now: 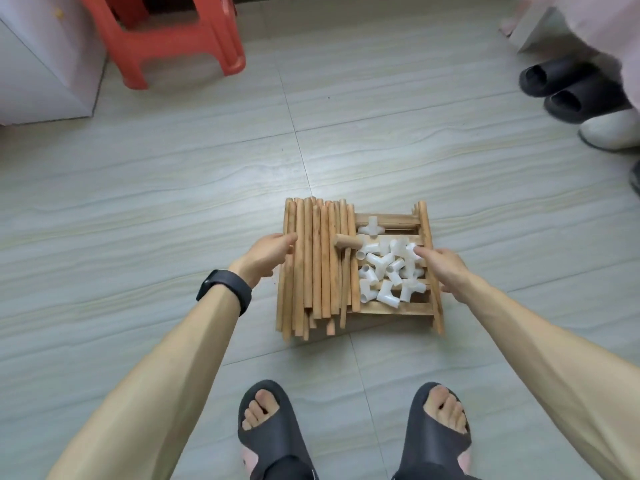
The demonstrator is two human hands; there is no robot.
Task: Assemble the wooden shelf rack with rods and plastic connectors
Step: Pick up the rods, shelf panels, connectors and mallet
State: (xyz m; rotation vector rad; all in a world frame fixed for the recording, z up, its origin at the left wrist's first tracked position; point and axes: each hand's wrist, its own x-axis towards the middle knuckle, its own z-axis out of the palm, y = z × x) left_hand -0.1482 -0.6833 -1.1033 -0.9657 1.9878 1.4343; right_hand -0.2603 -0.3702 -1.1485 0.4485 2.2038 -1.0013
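The step looks like sorting the pile; better to lift rods off singly so none roll. The left hand [270,252], fingers straight, touches the left edge of the rods [317,271]. The right hand [441,268], loosely spread and holding nothing, reaches over the connectors [388,271] heaped on the shelf [391,308] just right of the rods.

Soft even daylight; edges bowed, perhaps blurred.

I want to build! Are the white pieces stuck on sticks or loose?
Loose. The white connectors lie in a jumbled pile on the slatted panel, none plainly fitted onto rods.
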